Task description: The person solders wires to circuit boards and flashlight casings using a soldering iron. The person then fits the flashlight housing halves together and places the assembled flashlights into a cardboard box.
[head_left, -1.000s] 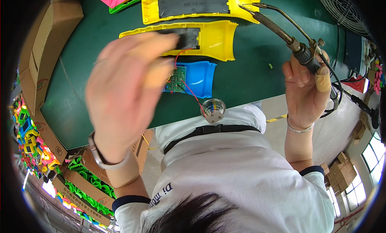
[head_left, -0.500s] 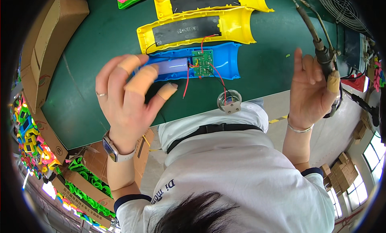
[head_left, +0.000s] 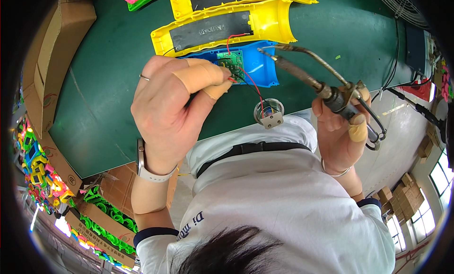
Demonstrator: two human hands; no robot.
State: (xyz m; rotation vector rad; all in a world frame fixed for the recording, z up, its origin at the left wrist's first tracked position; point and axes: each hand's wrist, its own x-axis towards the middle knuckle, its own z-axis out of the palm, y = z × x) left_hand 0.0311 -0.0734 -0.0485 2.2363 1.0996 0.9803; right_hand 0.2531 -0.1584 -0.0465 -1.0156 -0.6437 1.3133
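Observation:
My left hand (head_left: 172, 111) pinches red and black wires against a small green circuit board (head_left: 230, 62) that sits in a blue plastic shell (head_left: 263, 65) on the green table (head_left: 109, 85). My right hand (head_left: 341, 130) grips a soldering iron (head_left: 302, 72); its tip points left, close above the blue shell's right part. A red wire runs from the board down to a small round part (head_left: 268, 111) at the table's near edge. Taped fingertips show on both hands.
Two yellow plastic shells with dark inserts (head_left: 222, 26) lie beyond the blue one. Cardboard boxes (head_left: 52, 52) line the left side. A fan (head_left: 402, 9) and black cables (head_left: 406, 99) sit at the right. Bins of coloured parts (head_left: 42, 179) stand lower left.
My left hand closed its fingers onto the wires at the board. My right hand swung the soldering iron down and left, bringing its tip near the blue shell.

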